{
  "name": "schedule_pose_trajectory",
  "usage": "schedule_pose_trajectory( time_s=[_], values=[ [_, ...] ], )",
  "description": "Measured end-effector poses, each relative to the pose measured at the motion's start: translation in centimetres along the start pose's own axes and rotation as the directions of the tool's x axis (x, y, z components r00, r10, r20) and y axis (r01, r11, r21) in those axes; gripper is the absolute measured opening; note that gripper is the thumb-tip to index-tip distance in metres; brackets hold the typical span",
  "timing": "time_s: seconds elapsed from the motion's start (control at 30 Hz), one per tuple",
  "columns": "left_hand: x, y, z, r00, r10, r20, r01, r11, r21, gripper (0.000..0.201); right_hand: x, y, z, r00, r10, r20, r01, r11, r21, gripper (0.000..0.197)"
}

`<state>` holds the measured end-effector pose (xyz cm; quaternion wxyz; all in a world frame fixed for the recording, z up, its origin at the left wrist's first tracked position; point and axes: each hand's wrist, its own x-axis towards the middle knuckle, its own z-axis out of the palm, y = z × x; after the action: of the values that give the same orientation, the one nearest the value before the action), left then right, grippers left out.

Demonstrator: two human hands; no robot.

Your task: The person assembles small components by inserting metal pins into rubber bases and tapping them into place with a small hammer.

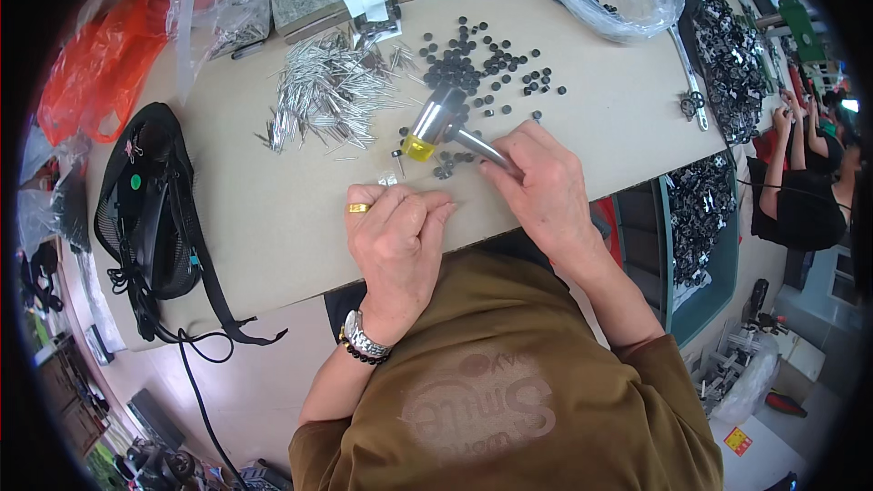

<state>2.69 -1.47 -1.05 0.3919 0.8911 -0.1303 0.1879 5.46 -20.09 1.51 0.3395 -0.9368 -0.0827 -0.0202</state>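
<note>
**Yellow hammer face hangs just beside a lone capped pin**

From where I stand, the right hand [543,184] has its grip firmly wrapped around the hammer [459,135]. The handle runs from that fist away and to the left; the head sits crosswise on it, its yellow face [417,147] turned left and back toward the wearer. Just left of that face is a black-capped pin [397,155], its shank pointing roughly at the person; I can't tell whether it stands or lies on the worktop [273,209]. The left hand [393,235] is nearer to it, just this side, fingers curled; whether they grasp anything I can't tell. Loose metal pins [332,91] and black caps [464,64] lie beyond.
</note>
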Motion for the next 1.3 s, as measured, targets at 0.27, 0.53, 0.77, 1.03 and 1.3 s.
schedule_pose_trajectory(
  time_s=[0.27, 0.53, 0.77, 1.03, 1.3],
  values=[
    [-0.7, -0.3, 0.2, 0.996, -0.087, -0.012, 0.086, 0.994, -0.074, 0.030, -1.3, -1.9, 0.1, 0.957, -0.281, -0.066, 0.288, 0.925, 0.246, 0.019],
    [-1.9, -1.3, 0.8, 0.997, -0.073, 0.032, 0.075, 0.995, -0.068, 0.031, -1.1, -1.6, 1.2, 0.936, -0.344, -0.073, 0.352, 0.924, 0.153, 0.023],
    [-2.0, -1.5, 1.1, 1.000, -0.011, -0.025, 0.009, 0.998, -0.069, 0.036, -1.2, -1.9, 0.8, 0.930, -0.366, -0.030, 0.368, 0.925, 0.095, 0.022],
    [-2.0, -1.4, 1.0, 0.999, -0.035, 0.018, 0.036, 0.996, -0.075, 0.034, -1.1, -2.0, 1.2, 0.940, -0.336, -0.066, 0.342, 0.925, 0.164, 0.022],
    [-2.0, -1.1, 1.1, 0.998, -0.060, -0.010, 0.059, 0.994, -0.092, 0.027, -1.1, -2.0, 1.3, 0.940, -0.336, -0.057, 0.341, 0.929, 0.145, 0.020]
  ],
)
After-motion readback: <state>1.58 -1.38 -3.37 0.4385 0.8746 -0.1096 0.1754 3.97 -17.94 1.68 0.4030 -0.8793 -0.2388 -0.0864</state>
